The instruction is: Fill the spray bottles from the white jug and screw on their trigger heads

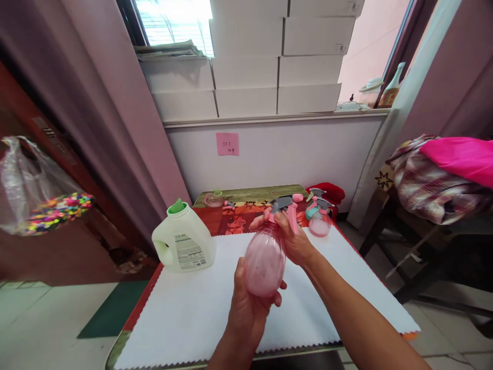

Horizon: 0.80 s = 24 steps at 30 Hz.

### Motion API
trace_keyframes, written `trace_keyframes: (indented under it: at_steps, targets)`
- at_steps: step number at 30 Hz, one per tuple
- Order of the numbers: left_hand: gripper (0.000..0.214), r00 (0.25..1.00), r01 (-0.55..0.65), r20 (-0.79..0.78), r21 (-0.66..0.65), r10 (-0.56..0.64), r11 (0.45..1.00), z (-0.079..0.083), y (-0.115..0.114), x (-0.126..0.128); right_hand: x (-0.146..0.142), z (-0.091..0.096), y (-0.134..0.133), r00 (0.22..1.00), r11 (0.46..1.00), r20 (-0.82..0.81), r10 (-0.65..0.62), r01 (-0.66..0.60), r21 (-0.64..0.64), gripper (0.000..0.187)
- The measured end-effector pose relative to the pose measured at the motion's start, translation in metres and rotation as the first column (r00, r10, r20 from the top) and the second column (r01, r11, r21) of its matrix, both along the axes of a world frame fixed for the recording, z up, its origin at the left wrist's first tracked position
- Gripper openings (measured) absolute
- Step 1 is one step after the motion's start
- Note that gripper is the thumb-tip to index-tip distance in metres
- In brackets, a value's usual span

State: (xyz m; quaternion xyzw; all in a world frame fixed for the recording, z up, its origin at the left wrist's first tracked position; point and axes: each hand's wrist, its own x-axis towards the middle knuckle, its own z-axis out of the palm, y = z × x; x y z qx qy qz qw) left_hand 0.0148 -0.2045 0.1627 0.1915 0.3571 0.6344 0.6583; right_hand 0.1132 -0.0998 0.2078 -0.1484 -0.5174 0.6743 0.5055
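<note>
A pink see-through spray bottle (pixel 265 262) is held up above the white mat (pixel 185 318), tilted a little to the right. My left hand (pixel 250 308) cups the round body from below, its thumb along the left side. At the neck, my right hand (pixel 288 239) has its fingers wrapped around the collar just under the grey and pink spray head (pixel 285 204). The inside of the bottle looks cloudy and pinkish. To the left on the mat stands a large pale jug (pixel 188 246) with a green spout and a label.
Two more spray bottles, one pink (pixel 319 224) and one teal (pixel 311 211), stand at the table's back right. Behind lie a clear bottle body (pixel 213 199) and a loose spray head (pixel 228 205). White boxes (pixel 246 72) are stacked on the sill; a stool (pixel 385 216) bearing clothes is at right.
</note>
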Motion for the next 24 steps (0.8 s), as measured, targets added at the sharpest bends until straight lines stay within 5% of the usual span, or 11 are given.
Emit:
trace_keyframes:
  at_steps: [2, 3, 5, 7, 8, 10, 13, 15, 18, 21, 24]
  targets:
    - [0.063, 0.938, -0.18, -0.269, 0.156, 0.217, 0.971, -0.01, 0.0, -0.001, -0.004, 0.0, -0.003, 0.999, 0.999, 0.003, -0.043, 0.043, -0.013, 0.04]
    - [0.063, 0.837, -0.264, -0.413, 0.268, 0.358, 0.927, -0.016, 0.002, -0.002, -0.007, 0.0, -0.006, 0.997, 0.997, -0.003, -0.071, 0.071, -0.037, 0.041]
    - [0.075, 0.439, -0.351, -0.599, 0.572, 0.67, 0.742, -0.028, 0.009, -0.007, -0.015, 0.002, -0.012, 0.991, 0.986, -0.023, -0.129, 0.126, -0.108, 0.041]
    - [0.094, -0.059, -0.254, -0.487, 0.852, 0.872, 0.458, -0.038, 0.016, -0.014, -0.024, 0.003, -0.019, 0.984, 0.97, -0.058, -0.169, 0.156, -0.189, 0.041]
    - [0.101, -0.229, -0.156, -0.369, 0.927, 0.901, 0.34, -0.042, 0.019, -0.016, -0.028, 0.002, -0.022, 0.981, 0.962, -0.075, -0.177, 0.156, -0.224, 0.04]
    - [0.107, -0.34, -0.007, -0.239, 0.968, 0.909, 0.252, -0.045, 0.02, -0.018, -0.034, 0.001, -0.025, 0.978, 0.952, -0.105, -0.179, 0.146, -0.268, 0.039]
    - [0.108, -0.094, -0.06, -0.361, 0.932, 0.928, 0.357, -0.042, 0.012, -0.012, -0.037, -0.003, -0.025, 0.972, 0.955, -0.136, -0.19, 0.15, -0.258, 0.034]
    - [0.109, 0.271, -0.266, -0.41, 0.838, 0.871, 0.477, -0.034, 0.005, -0.004, -0.037, -0.005, -0.023, 0.969, 0.966, -0.152, -0.193, 0.16, -0.203, 0.03]
    - [0.098, 0.811, -0.469, -0.154, 0.406, 0.565, 0.784, -0.016, 0.0, -0.001, -0.035, -0.008, -0.018, 0.971, 0.978, -0.138, -0.198, 0.187, -0.088, 0.027]
    - [0.087, 0.977, -0.173, 0.135, 0.035, 0.167, 0.984, -0.003, 0.003, -0.014, -0.031, -0.013, -0.014, 0.98, 0.983, -0.087, -0.181, 0.184, 0.022, 0.028]
    - [0.092, 0.964, 0.247, 0.119, -0.083, -0.237, 0.965, -0.006, 0.007, -0.031, -0.026, -0.019, -0.009, 0.985, 0.984, -0.042, -0.166, 0.169, 0.064, 0.031]
